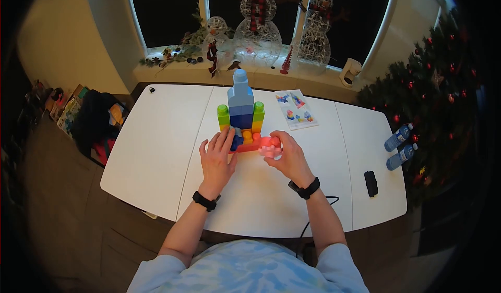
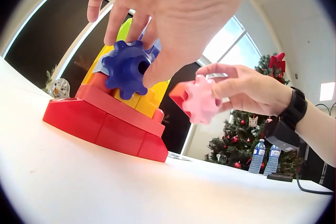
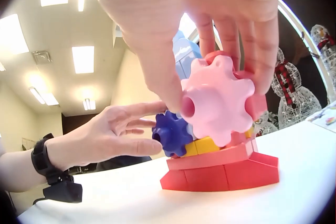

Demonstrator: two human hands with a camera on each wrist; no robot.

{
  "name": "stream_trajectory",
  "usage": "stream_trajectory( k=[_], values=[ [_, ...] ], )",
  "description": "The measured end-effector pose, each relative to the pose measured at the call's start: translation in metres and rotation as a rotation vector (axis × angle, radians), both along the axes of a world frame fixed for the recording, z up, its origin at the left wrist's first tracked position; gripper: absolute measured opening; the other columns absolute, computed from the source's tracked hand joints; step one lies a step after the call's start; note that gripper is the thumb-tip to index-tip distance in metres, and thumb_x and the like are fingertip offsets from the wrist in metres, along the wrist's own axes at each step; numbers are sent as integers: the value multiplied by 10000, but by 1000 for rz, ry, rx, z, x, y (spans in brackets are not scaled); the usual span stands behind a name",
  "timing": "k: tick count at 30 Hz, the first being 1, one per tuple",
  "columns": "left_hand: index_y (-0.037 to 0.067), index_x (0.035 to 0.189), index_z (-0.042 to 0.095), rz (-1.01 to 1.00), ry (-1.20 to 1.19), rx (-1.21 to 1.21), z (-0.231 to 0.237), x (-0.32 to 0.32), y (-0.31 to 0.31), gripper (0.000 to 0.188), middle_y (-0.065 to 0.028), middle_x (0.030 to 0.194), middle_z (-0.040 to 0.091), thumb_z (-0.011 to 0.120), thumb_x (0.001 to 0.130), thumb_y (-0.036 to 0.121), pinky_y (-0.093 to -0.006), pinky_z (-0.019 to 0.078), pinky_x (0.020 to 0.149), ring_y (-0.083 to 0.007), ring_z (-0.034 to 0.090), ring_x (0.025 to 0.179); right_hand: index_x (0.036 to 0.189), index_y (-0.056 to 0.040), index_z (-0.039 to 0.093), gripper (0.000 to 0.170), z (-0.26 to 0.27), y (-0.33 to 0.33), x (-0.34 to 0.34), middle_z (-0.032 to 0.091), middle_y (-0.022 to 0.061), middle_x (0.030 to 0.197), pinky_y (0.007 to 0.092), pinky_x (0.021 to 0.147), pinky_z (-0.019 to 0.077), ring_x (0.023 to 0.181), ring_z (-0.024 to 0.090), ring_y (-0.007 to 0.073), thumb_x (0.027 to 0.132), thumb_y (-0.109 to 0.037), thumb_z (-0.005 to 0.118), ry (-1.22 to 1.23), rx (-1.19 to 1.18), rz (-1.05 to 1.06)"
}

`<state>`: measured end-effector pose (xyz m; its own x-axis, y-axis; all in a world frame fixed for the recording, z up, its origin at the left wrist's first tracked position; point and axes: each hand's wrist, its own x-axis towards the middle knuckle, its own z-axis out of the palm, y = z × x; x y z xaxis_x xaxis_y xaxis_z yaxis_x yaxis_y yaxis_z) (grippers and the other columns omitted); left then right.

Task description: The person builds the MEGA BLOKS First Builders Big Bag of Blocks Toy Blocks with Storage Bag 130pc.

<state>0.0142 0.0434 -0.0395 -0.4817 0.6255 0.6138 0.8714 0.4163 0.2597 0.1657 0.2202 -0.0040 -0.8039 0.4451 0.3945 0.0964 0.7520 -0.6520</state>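
The left hand (image 1: 216, 160) has its thumb and fingertips around a dark blue gear (image 2: 126, 69) at the left part of the block structure. Between thumb and fingers, the right hand (image 1: 289, 157) holds a pink gear (image 3: 218, 100) with a red block (image 2: 179, 94) behind it. In the left wrist view this pair is off the structure, to its right. The structure has a red base (image 2: 100, 129), yellow blocks (image 3: 203, 146) above it, green-topped columns (image 1: 223, 114) and a tall blue tower (image 1: 240, 100). The right palm hides part of the structure in the right wrist view.
A printed picture sheet (image 1: 297, 109) lies behind the structure to the right. On the white table's (image 1: 151, 147) right side are two water bottles (image 1: 399, 138) and a black phone-like object (image 1: 371, 184). A black cable (image 1: 306, 230) runs near the right forearm. Wire snowmen (image 1: 258, 32) stand by the window.
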Motion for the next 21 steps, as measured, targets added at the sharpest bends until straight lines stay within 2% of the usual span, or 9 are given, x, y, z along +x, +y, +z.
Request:
stream_trajectory(
  k=[1,5,7,10,11,13,16,21],
  values=[
    [144,1527,486,5,-1,3,0,0,0,786,-68,1538,529,805,808,128,-490,349,1128,-236,526,1359,1245,-62,584,529,5,-2,-8,673,138,1131,406,873,555,1034,673,329,780,-129,829,77,-14,18],
    [142,1519,489,8,-9,-13,2,0,-1,766,-60,1544,526,796,817,122,-499,353,1120,-222,540,1348,1237,-64,577,498,3,-2,-35,676,145,1116,398,856,549,1004,681,329,806,-114,822,117,15,28],
    [141,1518,489,11,-6,-21,3,-1,-2,761,-59,1548,524,793,820,118,-503,357,1117,-219,546,1342,1168,-45,589,365,-2,0,-43,683,158,1099,427,811,576,984,673,350,842,-39,754,105,-28,51],
    [139,1513,494,-8,-26,-9,2,-2,-3,748,-57,1557,520,784,824,103,-499,372,1106,-209,564,1321,1093,-36,618,276,-14,6,-48,675,152,1078,404,769,579,925,683,348,846,9,732,135,-17,38],
    [139,1511,496,-18,-44,-3,2,-2,-3,745,-57,1559,519,782,824,97,-496,377,1103,-206,570,1313,1093,-36,618,276,-17,7,-50,675,152,1078,404,769,579,925,683,348,846,9,732,133,-17,41],
    [139,1509,499,-31,-62,3,4,-1,-3,742,-57,1562,518,780,824,91,-494,382,1100,-203,577,1305,1028,-26,637,221,-18,5,-54,654,138,1008,394,751,571,888,683,340,839,19,741,289,-27,19],
    [139,1506,504,-32,-75,4,6,0,-3,743,-58,1559,521,784,819,87,-491,383,1101,-204,580,1302,982,-15,644,196,-13,1,-63,625,119,949,385,720,565,848,681,317,825,13,758,325,-17,-5],
    [136,1500,514,-30,-82,18,5,0,-4,738,-58,1557,524,785,816,80,-495,386,1102,-197,580,1305,907,-6,679,127,-2,-3,-74,623,108,922,383,695,569,829,676,292,817,10,767,260,-21,-6]
  ],
)
